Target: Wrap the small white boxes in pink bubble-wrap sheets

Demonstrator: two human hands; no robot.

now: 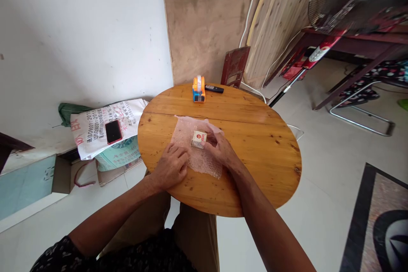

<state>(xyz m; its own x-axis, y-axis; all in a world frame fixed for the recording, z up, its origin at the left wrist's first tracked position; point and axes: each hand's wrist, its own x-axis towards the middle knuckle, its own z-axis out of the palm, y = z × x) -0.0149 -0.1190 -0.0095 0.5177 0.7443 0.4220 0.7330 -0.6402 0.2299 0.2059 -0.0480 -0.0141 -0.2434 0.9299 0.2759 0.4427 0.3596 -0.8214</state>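
Note:
A sheet of pinkish, see-through bubble wrap (204, 163) lies spread on the round wooden table. On it sits a small white cardboard box (199, 137) with a red round mark on top. My right hand (221, 149) is closed around the box's right side, thumb at the near corner; its other fingers are partly hidden. At the wrap's left edge, my left hand (174, 163) presses down with curled fingers, and their tips are out of sight.
At the table's (261, 148) far edge stand an orange and blue tape dispenser (199, 90) and a black pen-like object (214, 89). Left of the table, a phone (113, 131) lies on printed sacks (92, 129). A small red chair (236, 67) and a standing fan (321, 53) are beyond.

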